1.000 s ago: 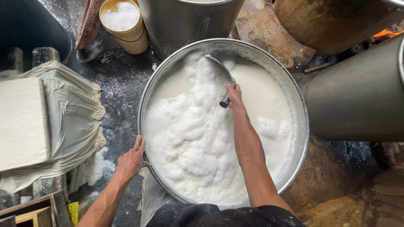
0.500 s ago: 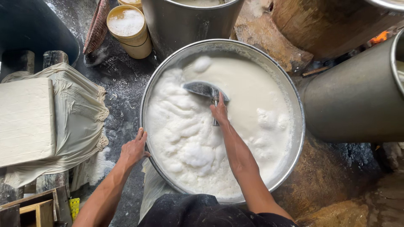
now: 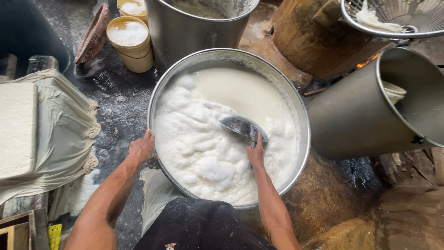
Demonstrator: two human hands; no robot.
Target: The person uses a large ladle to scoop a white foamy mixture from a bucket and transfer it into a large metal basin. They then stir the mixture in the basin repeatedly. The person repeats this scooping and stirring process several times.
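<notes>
Right hand point(image 3: 255, 155) gripped the ladle point(image 3: 242, 126) mid-frame, skimming foam; left hand point(image 3: 141, 149) clamped the basin point(image 3: 303, 121) rim. Next probably needed a level lift.

Counted: one wide metal basin point(image 3: 296, 115) of white foam at centre, three other metal pots from 12 to 3 o'clock, two yellow buckets point(image 3: 132, 44) at 11 o'clock, one ladle point(image 3: 243, 126), two hands.

No signs or screens. Bottom left corner: small yellow printed label point(image 3: 54, 235), upright rectangle with dark markings, beside a wooden crate point(image 3: 16, 231).
</notes>
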